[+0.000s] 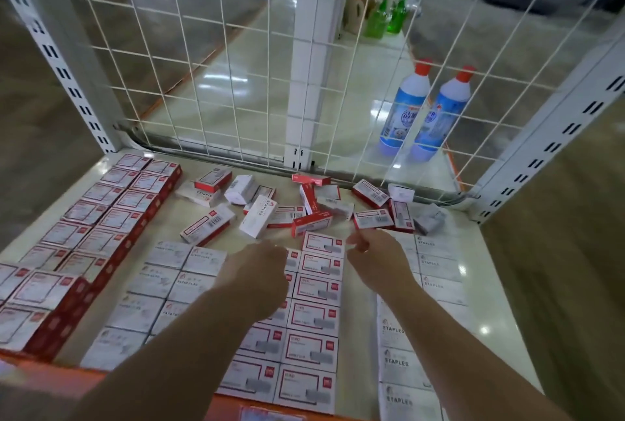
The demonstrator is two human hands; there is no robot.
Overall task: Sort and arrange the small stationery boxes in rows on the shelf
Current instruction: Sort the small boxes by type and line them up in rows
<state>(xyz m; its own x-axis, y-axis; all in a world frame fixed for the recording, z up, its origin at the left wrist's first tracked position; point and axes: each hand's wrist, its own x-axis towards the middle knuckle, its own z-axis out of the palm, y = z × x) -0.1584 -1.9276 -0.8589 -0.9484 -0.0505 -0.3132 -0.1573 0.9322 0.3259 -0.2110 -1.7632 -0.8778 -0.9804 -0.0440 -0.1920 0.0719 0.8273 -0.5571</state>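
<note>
Both hands hover over the sorted rows with fingers curled, and neither plainly holds a box.

Left hand (258, 268) is seen from the back, knuckles bent; whatever its fingertips meet is hidden beneath it, so its grip cannot be told. Right hand (375, 256) is loosely curled, index finger out toward the loose pile of staple boxes (304, 207) lying jumbled near the wire mesh back (216, 59). Red-bordered boxes (316, 316) lie in neat rows between the forearms, partly covered by the left arm. Taller red boxes (111, 217) run down the left of the shelf (473, 245), cut off by the edge. White staples boxes (436, 265) at right are washed out by glare.
</note>
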